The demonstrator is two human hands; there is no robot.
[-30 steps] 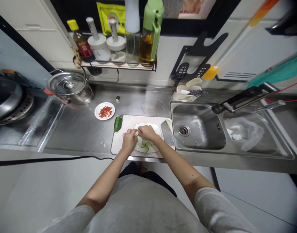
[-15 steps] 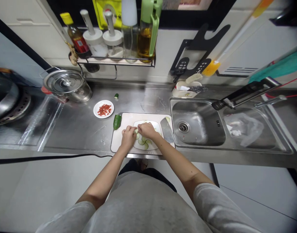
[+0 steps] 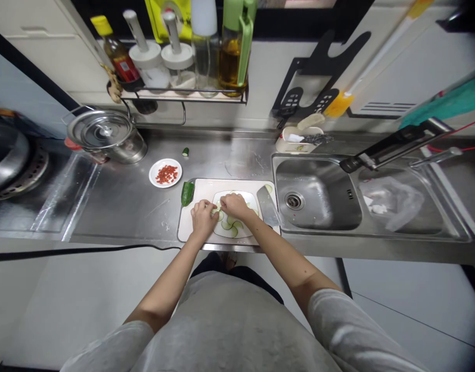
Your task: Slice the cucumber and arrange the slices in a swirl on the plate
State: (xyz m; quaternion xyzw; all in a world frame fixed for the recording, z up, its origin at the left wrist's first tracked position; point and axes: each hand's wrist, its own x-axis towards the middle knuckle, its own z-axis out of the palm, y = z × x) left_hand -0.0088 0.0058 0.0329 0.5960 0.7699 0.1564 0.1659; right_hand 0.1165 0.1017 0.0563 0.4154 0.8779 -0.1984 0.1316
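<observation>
A white plate [image 3: 251, 198] lies on the pale cutting board [image 3: 188, 227], with thin cucumber slices [image 3: 232, 227] fanned in a curve on it. My left hand [image 3: 203, 219] is over the plate's left edge, its fingertips pinched on a pale green cucumber slice. Over the far part of the plate, my right hand [image 3: 235, 205] is closed with fingers curled down; what its fingertips hold is hidden. A cleaver [image 3: 268, 206] rests at the board's right side, beside a loose slice. The larger cucumber piece [image 3: 187, 194] lies on the board's far left corner.
A small plate of chopped red bits [image 3: 166, 174] and a cucumber end [image 3: 185, 152] sit beyond the board on the steel counter. A lidded pot [image 3: 105, 135] stands further left. The double sink [image 3: 318, 196] is at right; a seasoning rack [image 3: 183, 95] hangs above.
My left hand has shifted slightly left, and its fingertips are a little farther from the right hand's. My right hand stays over the plate. The view has moved slightly.
</observation>
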